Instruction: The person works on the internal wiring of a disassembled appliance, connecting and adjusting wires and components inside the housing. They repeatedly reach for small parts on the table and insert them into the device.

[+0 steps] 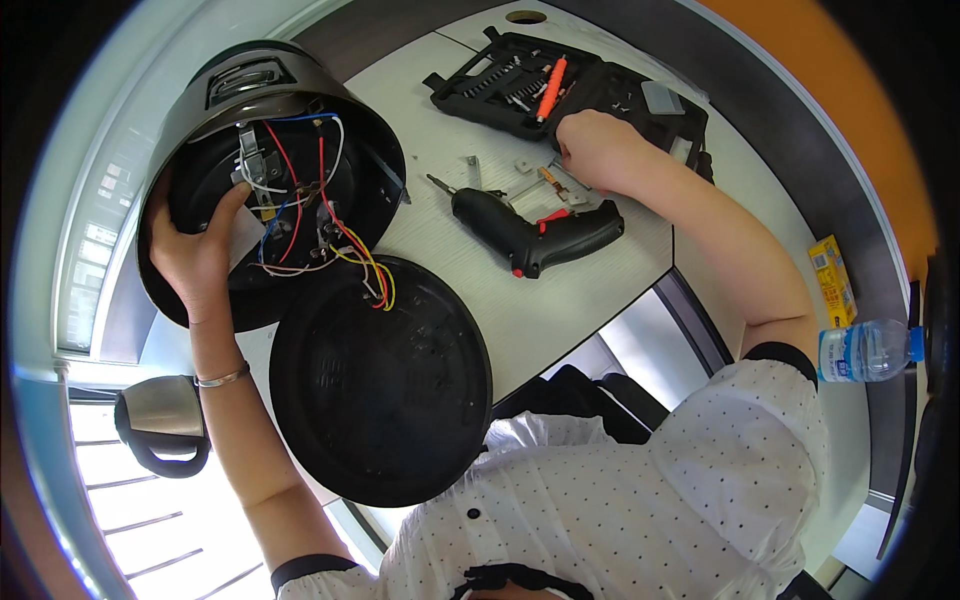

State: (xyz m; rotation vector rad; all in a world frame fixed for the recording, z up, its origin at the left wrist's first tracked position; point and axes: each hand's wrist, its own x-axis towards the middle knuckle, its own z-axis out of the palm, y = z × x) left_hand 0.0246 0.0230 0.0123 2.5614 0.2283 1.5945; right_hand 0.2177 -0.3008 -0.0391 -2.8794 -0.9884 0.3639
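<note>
An opened rice cooker body (335,75) lies tipped on its side at the left, its underside facing me, with red, blue, white and yellow wires inside. My left hand (195,255) reaches into it and holds the housing, thumb against the metal parts and other fingers partly hidden. The round black base cover (380,390) hangs nearer me, joined by wires. My right hand (600,148) is curled closed at the near edge of the black tool case (480,85), just above small metal parts (566,187); its fingertips are hidden. A black cordless screwdriver (530,232) lies between the hands.
An orange-red screwdriver handle (551,90) lies across the bits in the case. At the right are a yellow box (832,280) and a water bottle (868,350). A steel kettle (162,425) stands at the lower left. The table's near edge runs below the cordless screwdriver.
</note>
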